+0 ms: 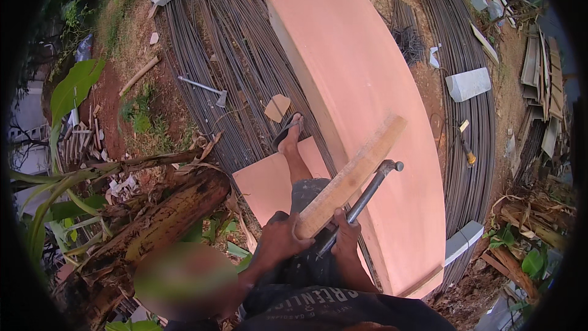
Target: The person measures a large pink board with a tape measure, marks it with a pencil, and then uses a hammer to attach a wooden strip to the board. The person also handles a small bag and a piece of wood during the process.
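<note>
Looking down through the head camera from afar, I find my left hand (278, 239) closed around the near end of a wooden batten (352, 178), which slants up and to the right over a long pink-faced stack of boards (361, 55); I cannot tell whether the two touch. My right hand (347, 236) is wrapped round the shaft of a metal hammer (369, 196), just beside the batten, its head pointing away from me. Left of the stack, a hatchet (211, 91) lies across dark steel rods (245, 24), and a sandalled foot (290, 132) stands near a tan offcut (277, 107).
</note>
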Demonstrator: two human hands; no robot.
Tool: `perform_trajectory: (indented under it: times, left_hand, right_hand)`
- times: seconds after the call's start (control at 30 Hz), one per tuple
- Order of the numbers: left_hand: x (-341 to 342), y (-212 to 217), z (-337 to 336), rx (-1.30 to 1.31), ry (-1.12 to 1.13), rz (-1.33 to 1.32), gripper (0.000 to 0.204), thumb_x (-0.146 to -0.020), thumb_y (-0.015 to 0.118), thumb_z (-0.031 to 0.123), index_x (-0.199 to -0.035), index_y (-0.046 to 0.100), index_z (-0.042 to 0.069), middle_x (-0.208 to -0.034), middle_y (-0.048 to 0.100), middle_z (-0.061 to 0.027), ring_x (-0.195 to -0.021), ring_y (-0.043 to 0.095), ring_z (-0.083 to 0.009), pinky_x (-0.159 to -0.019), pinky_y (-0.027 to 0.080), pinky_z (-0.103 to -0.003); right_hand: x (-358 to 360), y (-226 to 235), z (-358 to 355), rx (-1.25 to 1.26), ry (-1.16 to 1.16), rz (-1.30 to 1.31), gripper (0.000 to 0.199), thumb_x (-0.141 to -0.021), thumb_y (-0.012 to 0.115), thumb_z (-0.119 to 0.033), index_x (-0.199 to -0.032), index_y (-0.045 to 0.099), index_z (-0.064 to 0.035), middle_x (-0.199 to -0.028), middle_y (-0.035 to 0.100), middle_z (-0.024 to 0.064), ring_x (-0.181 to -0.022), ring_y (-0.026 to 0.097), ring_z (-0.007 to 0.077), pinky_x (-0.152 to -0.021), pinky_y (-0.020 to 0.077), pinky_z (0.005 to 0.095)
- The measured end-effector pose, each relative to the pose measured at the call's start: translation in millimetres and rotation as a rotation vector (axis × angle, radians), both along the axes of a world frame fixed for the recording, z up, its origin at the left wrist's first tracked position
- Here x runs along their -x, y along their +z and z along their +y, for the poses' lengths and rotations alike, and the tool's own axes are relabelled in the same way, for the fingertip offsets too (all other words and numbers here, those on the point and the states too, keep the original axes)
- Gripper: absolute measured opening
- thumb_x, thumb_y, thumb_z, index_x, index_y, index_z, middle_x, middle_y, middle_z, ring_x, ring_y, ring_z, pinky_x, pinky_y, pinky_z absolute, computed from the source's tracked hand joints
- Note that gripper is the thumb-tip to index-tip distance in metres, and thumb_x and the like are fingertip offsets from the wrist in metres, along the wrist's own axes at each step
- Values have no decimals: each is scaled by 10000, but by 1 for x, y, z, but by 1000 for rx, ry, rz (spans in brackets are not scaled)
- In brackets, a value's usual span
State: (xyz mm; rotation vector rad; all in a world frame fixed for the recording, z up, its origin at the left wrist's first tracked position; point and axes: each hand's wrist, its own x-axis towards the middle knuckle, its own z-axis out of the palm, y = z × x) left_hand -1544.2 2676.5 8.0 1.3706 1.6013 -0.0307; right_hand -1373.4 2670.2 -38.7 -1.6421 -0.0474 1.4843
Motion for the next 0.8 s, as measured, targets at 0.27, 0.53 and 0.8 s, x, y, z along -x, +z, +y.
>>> perform_trajectory:
  times: [0.27,0.53,0.8]
  left_hand:
    - [47,-61,139,56,-76,36,683,-655,802,461,-1148,580,44,-793,694,-164,-740,702,-355,-696,556,-439]
    - [91,-78,230,124,-157,14,768,-680,792,463,-1261,522,39,-877,698,-184,-758,700,-356,-669,554,-458]
    - [91,-75,290,114,-187,12,740,-687,777,474,-1244,510,67,-785,698,-145,-712,705,-327,-633,555,-445]
  right_hand:
    - [45,-53,127,161,-15,45,277,-888,729,-259,-946,625,-9,-732,608,34,-602,580,127,-551,464,244]
    - [88,-59,224,399,-9,48,308,-802,780,-228,-956,627,-9,-740,564,28,-607,535,134,-547,430,270]
    - [92,-57,276,384,-40,-88,327,-734,835,-250,-816,616,-22,-627,547,29,-521,512,124,-491,392,247]
